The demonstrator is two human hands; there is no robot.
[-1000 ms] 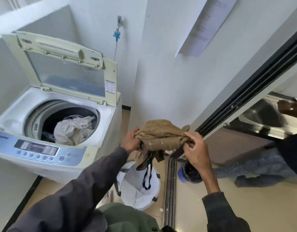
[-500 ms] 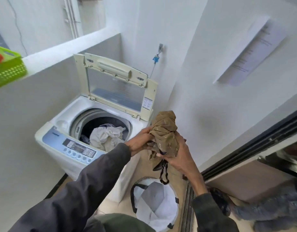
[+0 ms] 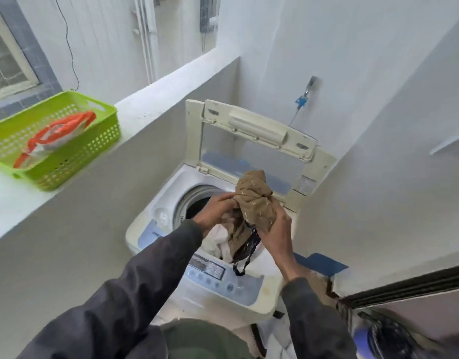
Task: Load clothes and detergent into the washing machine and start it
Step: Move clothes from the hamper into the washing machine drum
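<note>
**A:** What is shown in the head view?

**B:** A brown garment (image 3: 254,203), bunched into a lump, is held above the open mouth of the washing machine (image 3: 251,304). The lid (image 3: 256,125) is propped upright at the back, and the top of the bundle is seen against its clear panel.

**A:** How is the garment gripped?

**B:** It is clamped from both sides. The left hand (image 3: 218,211) is curled against its left edge, with the cloth pinched between fingers and thumb. The right hand (image 3: 273,229) is wrapped round it from below and from the right. A dark strap (image 3: 245,252) is left dangling from the bundle (its loop hangs in front of the near rim, just above the control panel (image 3: 212,274)).

**A:** Is anything seen inside the machine?

**B:** White clothes (image 3: 215,242) are seen in the drum (image 3: 189,200), directly under the hands and partly hidden by the left sleeve (image 3: 150,275) and the garment.

**A:** And what is found around it?

**B:** A green basket (image 3: 75,164) is set on the white ledge (image 3: 171,81) to the left, well apart from the machine. An orange and white packet (image 3: 52,136) is laid inside it, and its print is too blurred to be read. A tap (image 3: 307,90) with a blue fitting is fixed to the wall behind the lid.
</note>
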